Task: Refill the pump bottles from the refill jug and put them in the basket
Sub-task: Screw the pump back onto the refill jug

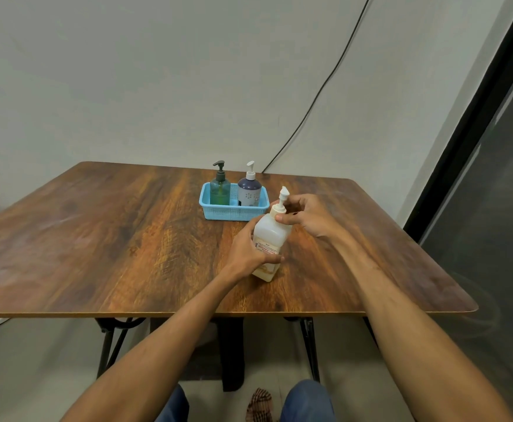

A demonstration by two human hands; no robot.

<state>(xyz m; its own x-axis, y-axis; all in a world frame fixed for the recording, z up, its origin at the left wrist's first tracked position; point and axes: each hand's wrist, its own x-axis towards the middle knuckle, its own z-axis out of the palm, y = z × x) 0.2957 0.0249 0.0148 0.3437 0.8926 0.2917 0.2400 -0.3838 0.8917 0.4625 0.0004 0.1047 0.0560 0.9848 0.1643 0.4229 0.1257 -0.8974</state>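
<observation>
head: blue basket [234,207] on counter [97,239] holds green pump bottle [220,188] and dark-blue pump bottle [249,190] upright | white pump bottle [269,239] tilted just before basket | left grip [249,254] wrapped round body | right grip [302,216] pinching pump collar | label partly hidden, unreadable

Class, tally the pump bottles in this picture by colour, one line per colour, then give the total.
Green pump bottle, in the blue basket: 1
Dark blue pump bottle, in the basket: 1
White pump bottle, held by the left hand and right hand: 1
Total: 3
</observation>
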